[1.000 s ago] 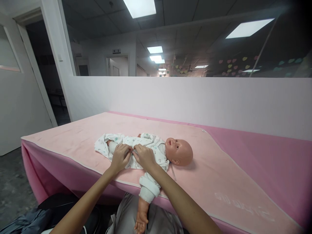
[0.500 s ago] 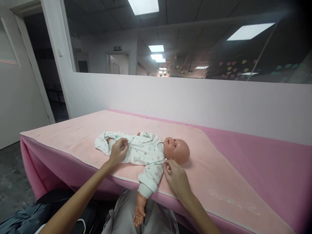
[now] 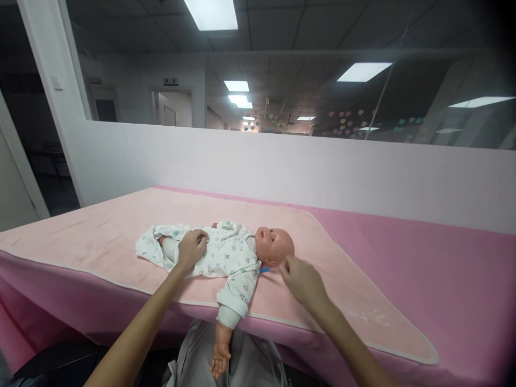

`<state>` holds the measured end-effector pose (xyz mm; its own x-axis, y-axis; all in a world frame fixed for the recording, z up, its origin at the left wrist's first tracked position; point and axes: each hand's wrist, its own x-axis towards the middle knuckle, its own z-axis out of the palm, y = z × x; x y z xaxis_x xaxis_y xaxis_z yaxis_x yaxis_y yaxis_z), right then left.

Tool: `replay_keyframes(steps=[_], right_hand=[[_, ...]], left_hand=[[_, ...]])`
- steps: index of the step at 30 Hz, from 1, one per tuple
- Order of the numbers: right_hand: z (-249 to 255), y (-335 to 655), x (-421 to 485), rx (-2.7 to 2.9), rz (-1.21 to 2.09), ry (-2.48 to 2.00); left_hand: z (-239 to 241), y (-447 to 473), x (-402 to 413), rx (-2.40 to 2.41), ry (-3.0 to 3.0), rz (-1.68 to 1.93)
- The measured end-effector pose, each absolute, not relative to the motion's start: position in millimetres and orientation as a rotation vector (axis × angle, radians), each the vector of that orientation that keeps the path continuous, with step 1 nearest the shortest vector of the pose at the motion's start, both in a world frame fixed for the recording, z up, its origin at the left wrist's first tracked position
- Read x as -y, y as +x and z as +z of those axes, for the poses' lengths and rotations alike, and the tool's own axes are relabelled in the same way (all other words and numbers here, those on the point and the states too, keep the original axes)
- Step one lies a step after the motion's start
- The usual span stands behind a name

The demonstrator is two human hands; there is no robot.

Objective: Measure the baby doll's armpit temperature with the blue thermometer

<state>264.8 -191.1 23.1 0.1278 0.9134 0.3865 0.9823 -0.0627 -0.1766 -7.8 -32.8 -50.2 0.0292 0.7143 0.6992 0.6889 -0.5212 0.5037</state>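
Observation:
A baby doll (image 3: 274, 244) lies on its back on the pink mat, head to the right. It wears a white printed romper (image 3: 231, 257), and one bare forearm hangs over the table's front edge. My left hand (image 3: 192, 250) rests on the romper's front, thumb and fingers pinched together at the cloth near the buttons. Close beside the doll's ear, my right hand (image 3: 302, 280) is closed with its fingertips curled in; what they hold, if anything, is hidden. A small blue strip (image 3: 265, 270) shows beneath the doll's neck.
The peach mat (image 3: 342, 290) covers much of a table with a pink cloth (image 3: 403, 258). Behind stands a white half wall (image 3: 282, 166) with a window above. My grey-clad lap (image 3: 237, 349) is under the front edge.
My right hand has moved from the doll's collar rightward to beside the head, and the blue strip has come into sight. My left hand stays on the romper. The view has turned right.

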Motion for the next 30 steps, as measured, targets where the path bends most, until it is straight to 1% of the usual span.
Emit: replay_keyframes(steps=[1, 3, 6, 8, 12, 16, 24, 30], right_hand=[[38.2, 269.5, 188.9, 1.816, -0.182, -1.911], [67.1, 278.9, 178.7, 1.707, 0.083, -1.642], [96.9, 286.4, 151.1, 1.468, 0.699, -1.218], [105.0, 285.1, 129.8, 1.349, 0.852, -1.184], [109.7, 276.9, 101.1, 1.33, 0.864, -1.25], [119.9, 270.8, 100.1, 1.431, 0.897, -1.259], [131.2, 264.2, 110.9, 1.665, 0.741, -1.299], [126.8, 270.5, 106.2, 1.579, 0.708, -1.389]], left_hand=[[-51.9, -8.4, 34.0, -1.529, 2.206, 1.574], [-53.5, -9.0, 36.4, -1.554, 2.149, 1.602], [-53.8, -8.9, 38.7, -1.587, 2.073, 1.616], [-54.0, -8.7, 39.1, -1.584, 2.06, 1.625], [-54.9, -8.7, 38.6, -1.566, 2.055, 1.659], [-54.6, -8.3, 39.3, -1.552, 2.061, 1.672], [-55.3, -9.1, 39.0, -1.555, 2.067, 1.675], [-55.1, -8.8, 38.7, -1.558, 2.058, 1.674]])
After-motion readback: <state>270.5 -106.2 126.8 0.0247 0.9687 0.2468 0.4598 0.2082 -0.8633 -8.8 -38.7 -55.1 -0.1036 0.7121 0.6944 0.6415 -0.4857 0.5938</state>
